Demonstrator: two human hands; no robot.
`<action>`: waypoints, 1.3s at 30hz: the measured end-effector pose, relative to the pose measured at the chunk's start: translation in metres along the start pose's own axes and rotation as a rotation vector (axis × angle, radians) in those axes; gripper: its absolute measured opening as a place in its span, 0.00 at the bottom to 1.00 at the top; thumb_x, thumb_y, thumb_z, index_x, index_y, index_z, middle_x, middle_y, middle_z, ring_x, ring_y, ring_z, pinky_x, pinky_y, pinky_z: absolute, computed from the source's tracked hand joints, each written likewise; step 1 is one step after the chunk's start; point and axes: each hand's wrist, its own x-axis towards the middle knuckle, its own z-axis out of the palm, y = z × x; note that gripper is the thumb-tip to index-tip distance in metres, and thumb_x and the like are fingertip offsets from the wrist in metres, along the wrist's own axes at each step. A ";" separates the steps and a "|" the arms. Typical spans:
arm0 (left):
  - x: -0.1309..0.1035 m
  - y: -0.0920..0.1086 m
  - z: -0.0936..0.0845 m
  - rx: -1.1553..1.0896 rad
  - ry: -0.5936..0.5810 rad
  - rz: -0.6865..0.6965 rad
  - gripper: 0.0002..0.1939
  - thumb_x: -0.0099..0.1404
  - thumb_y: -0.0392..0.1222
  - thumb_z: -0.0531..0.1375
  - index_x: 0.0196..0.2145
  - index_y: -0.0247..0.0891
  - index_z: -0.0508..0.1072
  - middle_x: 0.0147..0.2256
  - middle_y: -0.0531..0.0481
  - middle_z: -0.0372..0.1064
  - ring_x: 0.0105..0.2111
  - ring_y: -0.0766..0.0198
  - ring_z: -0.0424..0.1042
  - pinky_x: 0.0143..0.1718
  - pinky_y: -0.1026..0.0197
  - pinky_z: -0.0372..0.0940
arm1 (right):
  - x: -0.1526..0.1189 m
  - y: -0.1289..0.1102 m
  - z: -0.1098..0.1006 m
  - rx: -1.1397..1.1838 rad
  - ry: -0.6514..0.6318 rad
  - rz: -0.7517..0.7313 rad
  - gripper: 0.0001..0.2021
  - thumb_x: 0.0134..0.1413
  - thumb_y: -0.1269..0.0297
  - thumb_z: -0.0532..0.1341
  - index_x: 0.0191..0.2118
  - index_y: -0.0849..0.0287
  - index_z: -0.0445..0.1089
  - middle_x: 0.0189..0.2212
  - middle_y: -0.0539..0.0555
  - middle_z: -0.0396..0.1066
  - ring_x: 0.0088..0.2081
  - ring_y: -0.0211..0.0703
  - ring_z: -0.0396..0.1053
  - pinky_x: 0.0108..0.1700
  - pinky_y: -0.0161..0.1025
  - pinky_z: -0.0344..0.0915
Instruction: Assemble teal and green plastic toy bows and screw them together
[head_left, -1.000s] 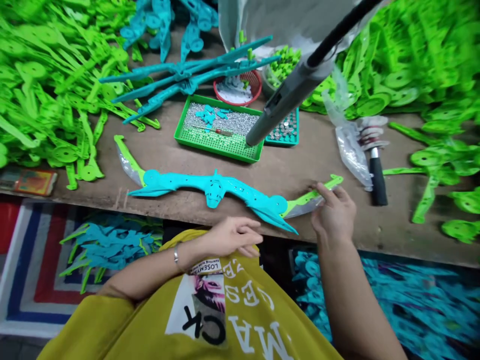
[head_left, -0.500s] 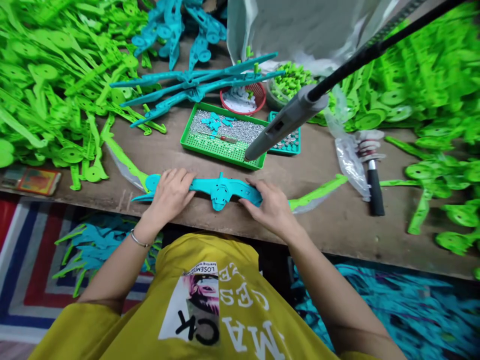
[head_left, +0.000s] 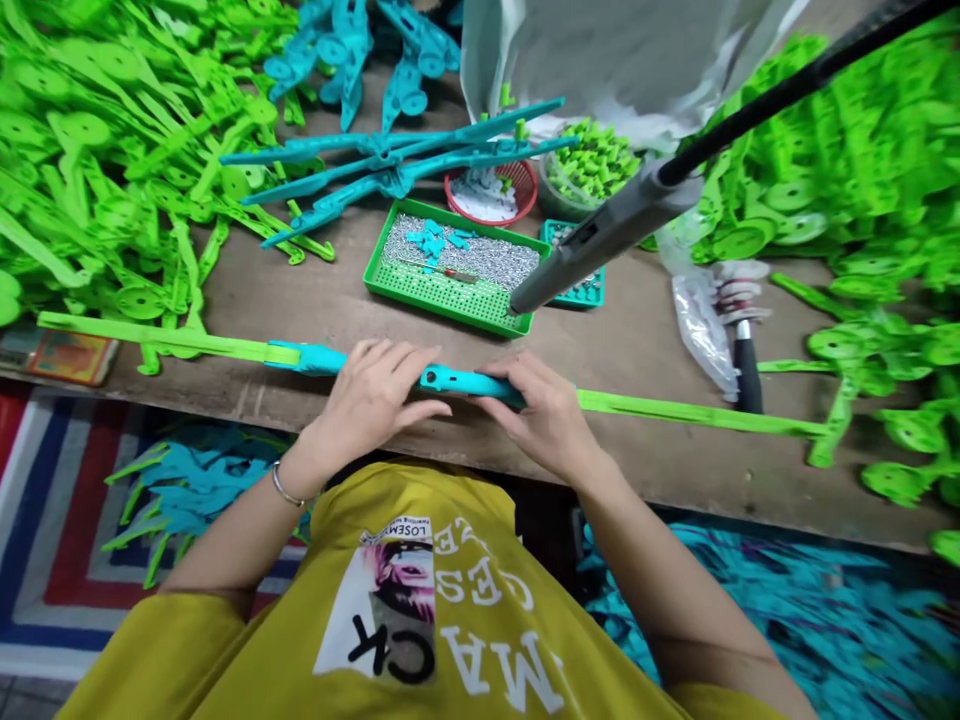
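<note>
A long plastic toy bow [head_left: 469,382], with a blue middle and bright green arms, lies edge-on across the table's front edge. My left hand [head_left: 382,390] is over its blue part left of centre, fingers curled over the far side and thumb stretched out along the near side. My right hand [head_left: 544,410] grips the blue part near the right green arm, between thumb and fingers. The undersides of both palms are hidden. Beyond my hands, the tip of a grey hanging electric screwdriver [head_left: 600,245] points down over the right end of a green tray [head_left: 450,305].
Screws, small blue pieces and a small red-handled tool lie in the tray. Behind it are a red basket [head_left: 534,190], a bowl of green pieces [head_left: 592,165] and stacked blue bow bodies [head_left: 405,175]. Green part heaps [head_left: 82,150] flank both sides. A black-handled tool [head_left: 748,375] lies right.
The bow has been turned about its length, from its broad face showing to edge-on, and its green arms now stretch out straight sideways. My left hand has moved right toward the centre.
</note>
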 end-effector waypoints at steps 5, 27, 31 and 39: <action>0.018 0.023 0.006 0.013 0.026 0.077 0.17 0.72 0.53 0.56 0.48 0.37 0.72 0.42 0.47 0.76 0.41 0.57 0.71 0.48 0.53 0.59 | -0.001 -0.003 -0.009 0.028 -0.042 -0.005 0.07 0.60 0.66 0.62 0.44 0.57 0.69 0.38 0.57 0.75 0.41 0.47 0.74 0.43 0.45 0.73; 0.036 0.059 0.028 0.256 -0.009 0.018 0.13 0.72 0.34 0.50 0.43 0.36 0.74 0.32 0.47 0.71 0.36 0.55 0.68 0.61 0.37 0.56 | -0.023 0.019 -0.040 -0.408 -0.130 -0.022 0.20 0.62 0.61 0.60 0.57 0.63 0.66 0.47 0.63 0.75 0.48 0.53 0.71 0.51 0.50 0.68; 0.043 0.067 0.029 0.229 -0.076 -0.041 0.13 0.72 0.36 0.50 0.41 0.36 0.74 0.34 0.45 0.72 0.37 0.53 0.69 0.60 0.33 0.56 | -0.036 0.021 -0.071 -0.744 -0.179 0.088 0.14 0.60 0.64 0.59 0.50 0.64 0.72 0.38 0.61 0.77 0.44 0.54 0.72 0.62 0.59 0.54; 0.072 0.096 0.064 0.094 -0.116 0.085 0.11 0.72 0.36 0.51 0.45 0.31 0.72 0.36 0.44 0.72 0.38 0.53 0.72 0.50 0.44 0.62 | -0.039 0.016 -0.070 -0.611 -0.179 0.121 0.10 0.63 0.66 0.56 0.41 0.57 0.75 0.29 0.55 0.75 0.34 0.47 0.69 0.61 0.58 0.54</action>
